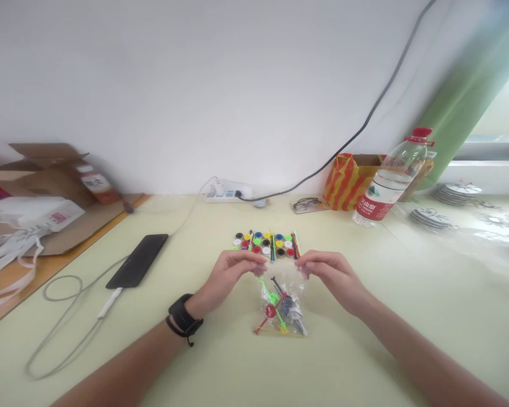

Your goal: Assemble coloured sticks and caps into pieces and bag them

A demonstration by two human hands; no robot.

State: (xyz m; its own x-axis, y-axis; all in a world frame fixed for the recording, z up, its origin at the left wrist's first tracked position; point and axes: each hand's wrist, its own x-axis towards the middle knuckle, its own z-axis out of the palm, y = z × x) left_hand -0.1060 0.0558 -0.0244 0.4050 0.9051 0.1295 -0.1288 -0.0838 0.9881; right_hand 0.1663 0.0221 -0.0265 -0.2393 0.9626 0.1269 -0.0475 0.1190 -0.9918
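A clear plastic bag [294,294] with colourful plastic pieces in it hangs between my two hands. Inside are a green arrow-shaped piece [274,298], a red one [270,311], and dark and white ones. My left hand [233,274], with a black watch on its wrist, pinches the bag's upper left edge. On the other side, my right hand [333,277] pinches the upper right edge. Just beyond my fingertips, rows of small round coloured discs [266,243] lie on the table with bundles of thin coloured sticks [273,247] between them.
At left, a black phone [138,261] lies with a white cable, near a cardboard box [55,181]. A power strip [227,192] sits by the wall. At right stand a large water bottle [390,181] and a striped bag [345,183], with stacked discs [430,219] beyond.
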